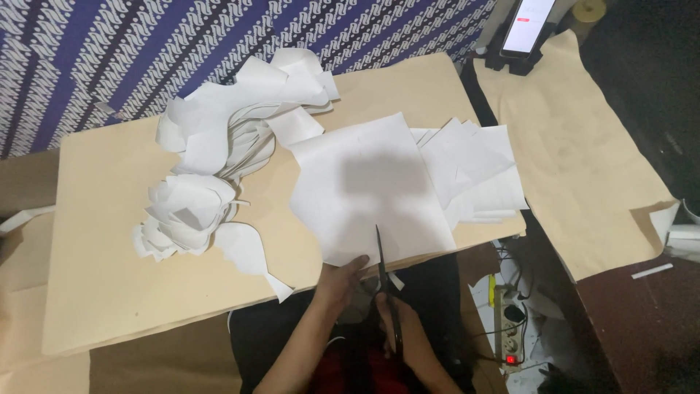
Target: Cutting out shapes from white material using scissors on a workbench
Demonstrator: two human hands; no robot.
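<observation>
Standing right behind them here. Closest in, the right hand point(397, 325) has its fingers closed through the handles of a pair of black scissors point(385, 281), blades pointing away from the body and biting into the near edge of a big white paper sheet point(372, 190). The left hand point(341, 277) sits just beside the blades, fingers pressed down on that same edge, I'd guess to keep the sheet flat and taut so the cut runs straight. The sheet hangs a bit over the front of the tan worktop point(109, 292), which looks handy for getting the lower blade underneath.

Down to the right, on the floor, there's a white power strip point(510, 332) with a small red light glowing.

Further up, to the right of the sheet, a fanned stack of white sheets point(481, 175) lies touching it, within easy reach. To the left there's a heap of curvy white paper cutouts point(219, 168), pushed aside, well clear of the scissors.

Off right is a loose piece of brown kraft paper point(576, 160). At the far edge, a propped-up phone point(526, 25) with a lit white screen, and behind everything a blue-and-white patterned cloth point(146, 51).
</observation>
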